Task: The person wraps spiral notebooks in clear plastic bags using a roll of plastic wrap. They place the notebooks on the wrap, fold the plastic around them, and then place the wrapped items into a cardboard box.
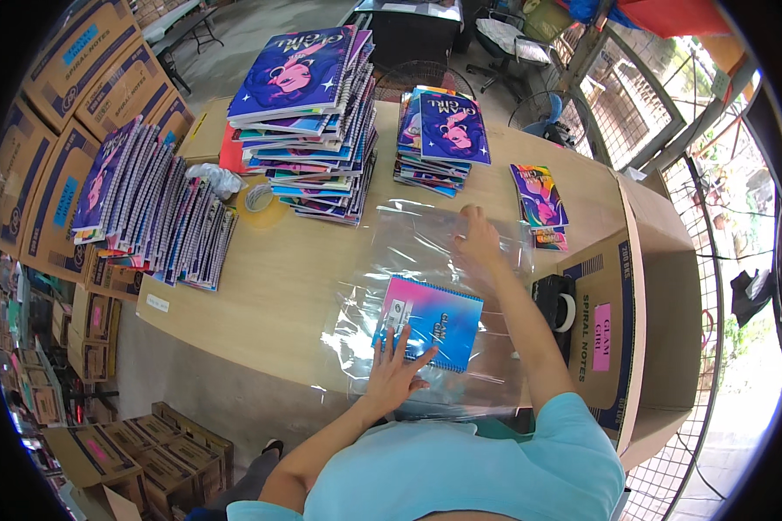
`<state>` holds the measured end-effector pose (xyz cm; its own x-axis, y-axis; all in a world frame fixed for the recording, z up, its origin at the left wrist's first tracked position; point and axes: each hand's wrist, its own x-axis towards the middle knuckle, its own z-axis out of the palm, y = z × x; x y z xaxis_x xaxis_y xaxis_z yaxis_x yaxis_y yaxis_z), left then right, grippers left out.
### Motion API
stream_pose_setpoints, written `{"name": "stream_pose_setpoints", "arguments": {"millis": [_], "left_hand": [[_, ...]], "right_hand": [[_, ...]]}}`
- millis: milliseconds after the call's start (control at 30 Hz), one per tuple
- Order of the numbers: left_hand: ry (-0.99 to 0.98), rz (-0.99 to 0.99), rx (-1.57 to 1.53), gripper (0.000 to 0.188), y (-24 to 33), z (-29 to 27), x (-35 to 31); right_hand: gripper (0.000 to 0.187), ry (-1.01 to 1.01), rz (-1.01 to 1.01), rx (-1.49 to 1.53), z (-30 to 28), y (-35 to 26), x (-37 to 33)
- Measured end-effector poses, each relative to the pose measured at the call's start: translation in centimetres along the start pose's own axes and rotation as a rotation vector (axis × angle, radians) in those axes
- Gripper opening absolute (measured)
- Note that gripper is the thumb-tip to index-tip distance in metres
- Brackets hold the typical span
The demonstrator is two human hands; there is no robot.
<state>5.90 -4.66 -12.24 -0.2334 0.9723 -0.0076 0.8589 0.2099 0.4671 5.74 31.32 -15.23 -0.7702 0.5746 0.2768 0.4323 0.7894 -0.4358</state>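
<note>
A spiral notebook (453, 319) with a pink-to-blue cover and a white label lies on clear plastic film (408, 239) at the near middle of the table. My left hand (394, 379) rests on its lower left part, fingers spread and flat. Farther off, at the film's far edge, my right hand (478, 239) has its fingers closed in a pinch on the plastic. The film spreads out around the notebook, wrinkled and shiny; whether it is a bag or loose sheets I cannot tell.
Tall notebook stacks stand at the far left (295, 74) and far middle (454, 128); a leaning row (161, 204) fills the left end. Tape rolls (259, 198) lie near them. Small notebooks (540, 195), a black tape dispenser (549, 306) and an open carton (601, 326) are right.
</note>
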Motion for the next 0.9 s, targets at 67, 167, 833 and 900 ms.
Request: {"name": "stream_pose_setpoints", "arguments": {"millis": [67,167,833,900], "left_hand": [[0.015,-0.006,-0.002,0.078,0.3,-0.1,0.0],[0.045,-0.012,-0.03,0.076,0.6,-0.5,0.4],[0.061,0.017,0.04,0.073,1.8,1.7,-1.0],[-0.025,-0.067,0.086,0.081,2.6,0.5,-0.5]], "right_hand": [[0.026,-0.305,0.202,0.116,-2.0,0.4,2.4],[0.019,-0.668,0.173,0.225,-3.2,2.4,5.0],[0.028,-0.081,-0.147,0.063,-3.0,-12.9,-17.0],[0.027,0.022,-0.134,0.045,-2.1,-13.5,-18.3]]}}
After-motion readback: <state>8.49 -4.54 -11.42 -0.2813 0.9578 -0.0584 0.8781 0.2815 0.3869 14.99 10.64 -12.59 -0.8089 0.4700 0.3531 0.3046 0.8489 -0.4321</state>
